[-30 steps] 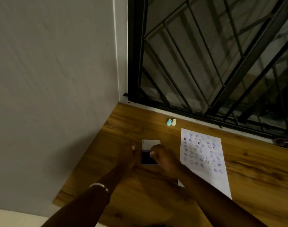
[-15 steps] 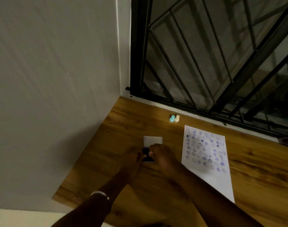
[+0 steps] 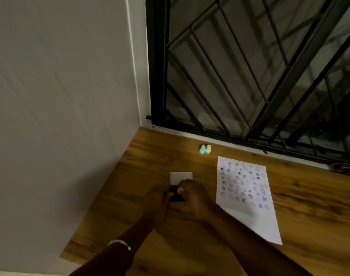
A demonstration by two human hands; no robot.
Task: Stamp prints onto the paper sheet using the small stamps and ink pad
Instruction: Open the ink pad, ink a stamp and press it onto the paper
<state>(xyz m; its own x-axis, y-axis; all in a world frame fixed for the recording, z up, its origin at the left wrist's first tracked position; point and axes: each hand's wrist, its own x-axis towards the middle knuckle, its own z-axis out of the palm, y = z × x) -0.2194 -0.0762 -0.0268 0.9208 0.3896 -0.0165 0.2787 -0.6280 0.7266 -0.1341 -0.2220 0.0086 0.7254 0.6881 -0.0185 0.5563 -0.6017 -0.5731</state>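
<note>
The ink pad [image 3: 177,197] lies on the wooden table [image 3: 150,166], its dark base showing and its white lid [image 3: 181,176] folded open behind. My left hand [image 3: 156,204] grips the pad's left edge. My right hand [image 3: 194,196] rests on the pad's right side with fingers bunched; whether they pinch a stamp is hidden. The paper sheet [image 3: 247,196], covered with several blue and purple prints, lies to the right of my hands. A teal stamp [image 3: 202,150] and a cream stamp [image 3: 208,149] stand upright side by side near the window.
A grey wall [image 3: 60,116] borders the table on the left. A black metal window grille [image 3: 249,76] runs along the back edge. A dark object [image 3: 343,169] sits at the far right by the sill.
My left hand has slid right, up against the ink pad. My right hand has stayed over the pad. The view has shifted slightly.
</note>
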